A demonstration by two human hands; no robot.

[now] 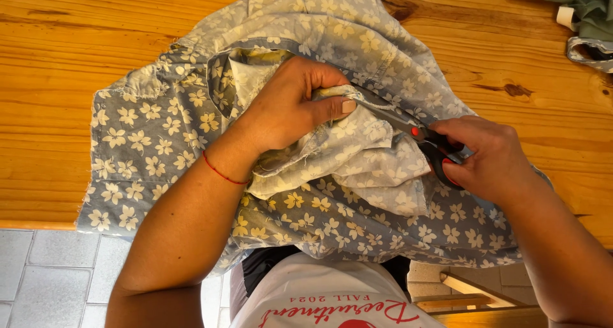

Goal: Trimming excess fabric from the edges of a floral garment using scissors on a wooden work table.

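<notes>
A blue-grey fabric [153, 130] printed with pale yellow flowers lies bunched on a wooden table [70, 47] and hangs over its near edge. My left hand [287, 107] pinches a folded edge of the fabric near the middle, thumb pressed on top; a thin red string circles that wrist. My right hand [488, 159] grips the handles of black scissors [415, 131] with a red pivot. The blades point left into the fold held by my left hand, their tips hidden in the cloth.
A grey-green cloth [584, 12] lies at the table's far right corner. Grey floor tiles [45, 277] show below the table's near edge. A wooden frame part [472, 289] sits under the table at the lower right.
</notes>
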